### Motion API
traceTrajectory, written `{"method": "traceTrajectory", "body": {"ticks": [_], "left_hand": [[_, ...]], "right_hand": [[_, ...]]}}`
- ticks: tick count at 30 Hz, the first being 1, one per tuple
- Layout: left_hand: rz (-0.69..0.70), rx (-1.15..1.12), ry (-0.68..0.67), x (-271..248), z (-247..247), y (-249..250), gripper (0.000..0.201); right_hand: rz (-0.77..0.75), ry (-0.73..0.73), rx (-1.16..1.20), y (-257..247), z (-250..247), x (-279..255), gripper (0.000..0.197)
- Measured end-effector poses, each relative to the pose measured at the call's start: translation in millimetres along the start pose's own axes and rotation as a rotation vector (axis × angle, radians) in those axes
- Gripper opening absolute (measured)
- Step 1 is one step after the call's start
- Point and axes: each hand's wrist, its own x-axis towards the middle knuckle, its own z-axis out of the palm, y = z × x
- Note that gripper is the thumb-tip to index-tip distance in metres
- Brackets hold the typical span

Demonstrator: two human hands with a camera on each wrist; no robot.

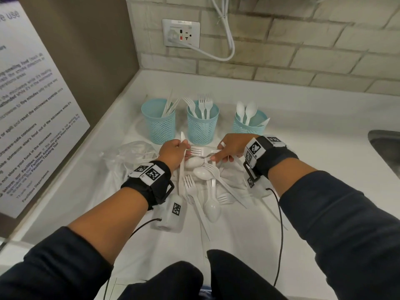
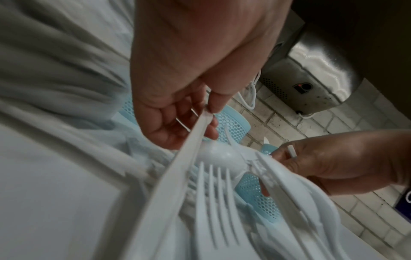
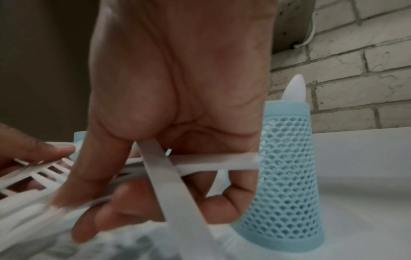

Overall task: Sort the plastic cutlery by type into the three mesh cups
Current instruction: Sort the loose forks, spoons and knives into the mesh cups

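Three light-blue mesh cups stand in a row at the back of the counter: the left cup (image 1: 159, 122) holds knives, the middle cup (image 1: 202, 126) forks, the right cup (image 1: 249, 124) spoons. In front of them lies a pile of white plastic cutlery (image 1: 207, 191). My left hand (image 1: 184, 148) pinches a long white knife (image 1: 181, 169) between thumb and fingers; the left wrist view shows that knife (image 2: 175, 170) running down from my left hand (image 2: 209, 119). My right hand (image 1: 218, 156) grips a fork (image 1: 195, 150) by its handle, tines pointing left. In the right wrist view my right hand (image 3: 124, 202) curls around the fork handle (image 3: 211, 162).
A crumpled clear plastic bag (image 1: 132, 154) lies left of the pile. A white tagged device (image 1: 171, 215) with a cable sits near the front. A steel sink (image 1: 387, 152) is at the right edge. The tiled wall has an outlet (image 1: 181, 33) with a white cord.
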Motion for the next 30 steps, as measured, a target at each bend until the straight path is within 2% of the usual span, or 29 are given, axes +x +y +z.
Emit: {"method": "traceTrajectory", "body": {"ticks": [3,6,12,14,16,17,21,23,30], "left_hand": [[0.004,-0.059,0.048,1,2,5,0.029],[0.03,-0.102,0.082,-1,3,10,0.027],[-0.119,-0.558,-0.113,-4,5,22,0.027],[-0.172,-0.683,-0.199,-4,4,26,0.027],[-0.178,-0.759,-0.268,-7,5,32,0.016],[-0.169,-0.762,-0.285,-8,6,34,0.012],[-0.059,-0.557,-0.298,-10,17,41,0.016],[-0.01,-0.465,-0.298,-10,23,44,0.018],[0.059,-0.273,-0.35,-10,34,46,0.007]], "right_hand": [[0.012,0.005,0.068,1,-13,-8,0.029],[0.011,0.059,0.09,2,-28,-17,0.036],[-0.007,0.149,0.25,11,-40,-19,0.038],[-0.02,0.168,0.337,16,-38,-14,0.048],[-0.051,0.201,0.489,20,-33,-9,0.066],[-0.071,0.215,0.576,21,-31,-8,0.068],[-0.167,0.215,0.816,17,-28,-8,0.031],[-0.199,0.229,0.871,13,-30,-10,0.02],[-0.246,0.259,1.021,1,-31,-7,0.017]]}}
